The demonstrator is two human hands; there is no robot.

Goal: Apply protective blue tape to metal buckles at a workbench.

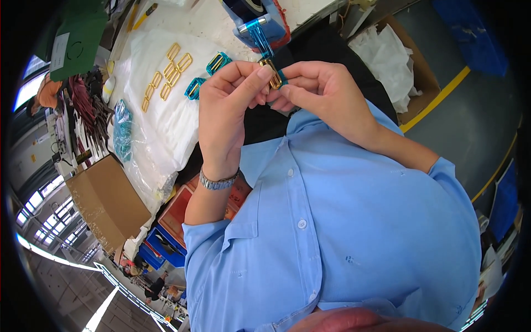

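A gold metal buckle [271,75] is pinched between my two hands in front of my chest. The thumb and fingers of my left hand [235,91] grip its left side. My right hand [326,94] has its fingertips closed at the buckle's right edge, where a bit of teal film shows. Just beyond the buckle, a strip of teal film [259,40] hangs at a light-blue tape dispenser [280,23]; whether it joins the buckle is unclear. Left of my hands lie two teal-wrapped buckles [218,63], and farther left several bare gold buckles [171,69].
White plastic sheeting [166,119] covers the left part of the table [204,25]. A teal bundle [122,130] lies on its left side, near a cardboard box [108,199]. Black cloth [354,72] lies under my hands. At right stands a carton [423,88] holding white plastic.
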